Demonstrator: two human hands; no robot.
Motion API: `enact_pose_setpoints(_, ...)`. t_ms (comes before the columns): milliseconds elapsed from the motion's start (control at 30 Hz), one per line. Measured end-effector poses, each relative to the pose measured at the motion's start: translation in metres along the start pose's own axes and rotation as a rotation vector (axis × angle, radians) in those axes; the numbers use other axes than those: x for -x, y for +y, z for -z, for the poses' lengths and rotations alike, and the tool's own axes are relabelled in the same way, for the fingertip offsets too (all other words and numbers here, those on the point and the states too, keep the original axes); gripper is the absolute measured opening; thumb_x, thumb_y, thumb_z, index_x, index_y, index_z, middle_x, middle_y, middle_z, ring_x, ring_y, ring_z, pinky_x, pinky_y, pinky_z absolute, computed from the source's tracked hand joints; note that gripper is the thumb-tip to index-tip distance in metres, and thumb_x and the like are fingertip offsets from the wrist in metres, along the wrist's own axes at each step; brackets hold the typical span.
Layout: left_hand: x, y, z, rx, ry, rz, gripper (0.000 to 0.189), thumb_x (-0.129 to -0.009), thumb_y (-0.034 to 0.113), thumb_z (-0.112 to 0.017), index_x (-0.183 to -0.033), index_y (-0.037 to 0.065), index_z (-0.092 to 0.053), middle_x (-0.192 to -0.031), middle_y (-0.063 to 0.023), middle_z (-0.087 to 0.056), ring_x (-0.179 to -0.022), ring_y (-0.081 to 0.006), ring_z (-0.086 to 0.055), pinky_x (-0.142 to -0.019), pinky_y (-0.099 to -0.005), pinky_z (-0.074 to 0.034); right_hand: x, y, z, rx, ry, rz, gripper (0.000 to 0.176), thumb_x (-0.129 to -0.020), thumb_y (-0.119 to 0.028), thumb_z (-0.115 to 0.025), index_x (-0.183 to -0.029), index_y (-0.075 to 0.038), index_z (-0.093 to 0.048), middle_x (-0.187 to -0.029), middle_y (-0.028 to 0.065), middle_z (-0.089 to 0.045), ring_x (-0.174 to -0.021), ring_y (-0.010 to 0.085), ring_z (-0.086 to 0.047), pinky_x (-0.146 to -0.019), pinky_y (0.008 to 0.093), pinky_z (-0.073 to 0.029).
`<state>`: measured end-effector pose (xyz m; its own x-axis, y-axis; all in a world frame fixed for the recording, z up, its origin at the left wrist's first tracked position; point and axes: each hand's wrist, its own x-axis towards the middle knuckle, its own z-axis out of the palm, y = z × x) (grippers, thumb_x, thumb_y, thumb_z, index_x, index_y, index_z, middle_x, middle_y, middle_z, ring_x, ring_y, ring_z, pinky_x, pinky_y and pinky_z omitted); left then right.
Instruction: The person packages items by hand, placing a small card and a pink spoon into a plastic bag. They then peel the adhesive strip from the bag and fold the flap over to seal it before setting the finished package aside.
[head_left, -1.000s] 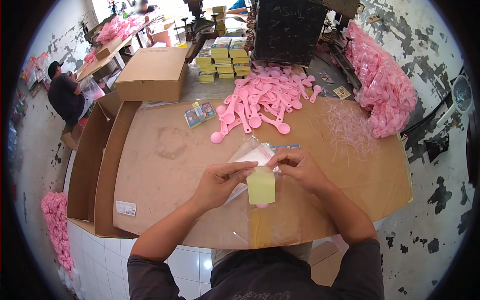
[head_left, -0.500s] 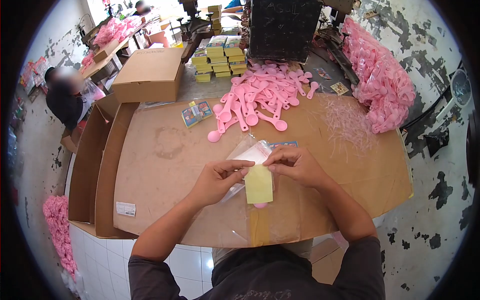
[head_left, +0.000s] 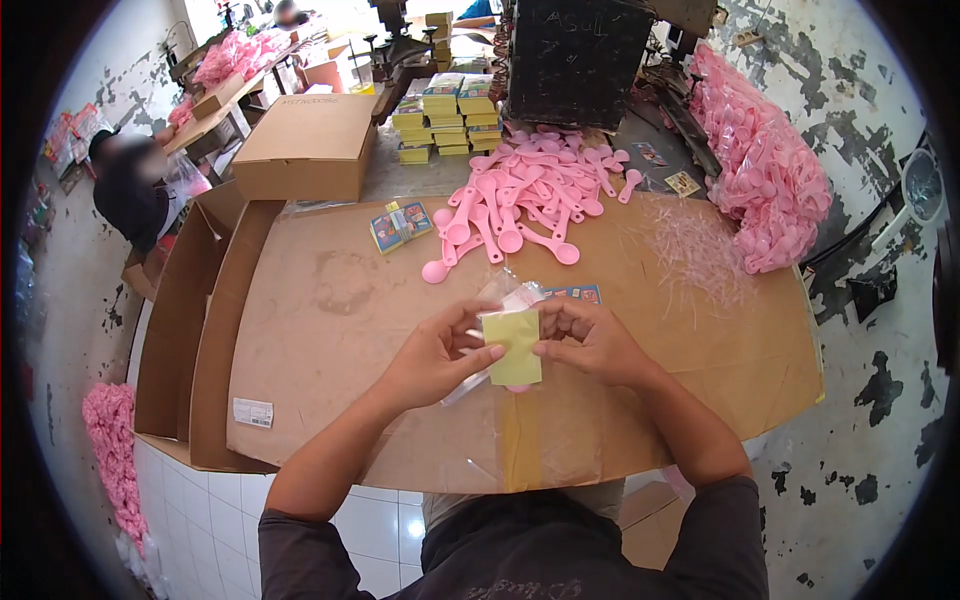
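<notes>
Between my two hands is a small yellow card (head_left: 513,350), its plain side facing up. My left hand (head_left: 445,345) pinches the card's left edge, thumb on top. The right edge is held by my right hand (head_left: 585,340), its fingers partly behind the card. Beneath them lie clear plastic bags (head_left: 522,296), largely covered by the card and hands. A bit of a pink spoon (head_left: 519,388) shows below the card's bottom edge. Just beyond my right hand a blue printed card (head_left: 575,293) rests on the cardboard.
A heap of pink spoons (head_left: 520,195) lies ahead, beside a banded card bundle (head_left: 401,227). Stacked cards (head_left: 450,110), a closed carton (head_left: 305,145) and a black machine (head_left: 575,65) stand behind. Bagged pink spoons (head_left: 760,170) are piled right. Another person (head_left: 135,190) sits far left.
Both hands have raised the yellow card slightly away from me. My grip has shifted from its top corners down to its sides.
</notes>
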<state>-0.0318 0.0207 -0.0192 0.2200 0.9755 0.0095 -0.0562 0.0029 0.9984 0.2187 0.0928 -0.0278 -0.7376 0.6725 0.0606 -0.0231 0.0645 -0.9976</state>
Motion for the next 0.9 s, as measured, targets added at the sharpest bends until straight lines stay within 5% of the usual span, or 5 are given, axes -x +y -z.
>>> enact_pose_setpoints(267, 0.005, 0.026, 0.096, 0.243, 0.522, -0.304, 0.018, -0.102, 0.022, -0.063, -0.110, 0.006, -0.066, -0.104, -0.0056, -0.072, -0.085, -0.0141, -0.071, -0.072, -0.0301, -0.058, 0.003, 0.004, 0.051, 1.094, 0.370, 0.099, 0.046, -0.088, -0.025, -0.075, -0.126, -0.001, -0.066, -0.126, 0.0136, -0.062, -0.122, 0.0301, -0.056, -0.107, 0.0419, -0.041)
enact_pose_setpoints(333, 0.007, 0.041, 0.126, 0.375, 0.902, -0.543, 0.046, -0.108, 0.042, -0.046, -0.132, 0.004, -0.058, -0.130, -0.0108, -0.066, -0.122, -0.0190, -0.062, -0.100, -0.0351, -0.051, 0.003, 0.009, 0.060, 1.057, 0.351, 0.094, 0.047, -0.087, -0.027, -0.075, -0.126, -0.002, -0.066, -0.127, 0.0133, -0.060, -0.126, 0.0305, -0.053, -0.110, 0.0420, -0.038)
enact_pose_setpoints(467, 0.004, 0.063, 0.107, 0.674, 0.927, -0.562, 0.059, -0.109, 0.048, -0.034, -0.145, 0.003, -0.050, -0.138, -0.0151, -0.061, -0.125, -0.0241, -0.060, -0.105, -0.0378, -0.047, 0.005, 0.007, 0.066, 1.106, 0.273, 0.114, 0.048, -0.085, -0.027, -0.077, -0.125, -0.002, -0.067, -0.127, 0.0142, -0.059, -0.126, 0.0316, -0.052, -0.110, 0.0417, -0.039)
enact_pose_setpoints(767, -0.032, -0.029, 0.020, -1.060, 0.342, -0.278, 0.034, -0.086, 0.030, -0.080, -0.105, 0.003, -0.075, -0.106, -0.0125, -0.066, -0.092, -0.0205, -0.061, -0.080, -0.0354, -0.050, 0.006, 0.003, 0.072, 1.050, 0.261, 0.088, 0.037, -0.082, -0.015, -0.078, -0.115, -0.002, -0.067, -0.118, 0.0122, -0.061, -0.112, 0.0291, -0.058, -0.100, 0.0404, -0.044)
enact_pose_setpoints(900, -0.036, -0.030, 0.022, -0.662, 0.309, -0.030, 0.028, -0.086, 0.021, -0.081, -0.105, 0.002, -0.073, -0.085, -0.0096, -0.070, -0.072, -0.0184, -0.063, -0.067, -0.0325, -0.050, 0.003, 0.001, 0.073, 0.615, 0.385, -0.071, 0.026, -0.090, -0.010, -0.073, -0.113, -0.002, -0.065, -0.103, 0.0075, -0.067, -0.097, 0.0179, -0.063, -0.090, 0.0332, -0.048)
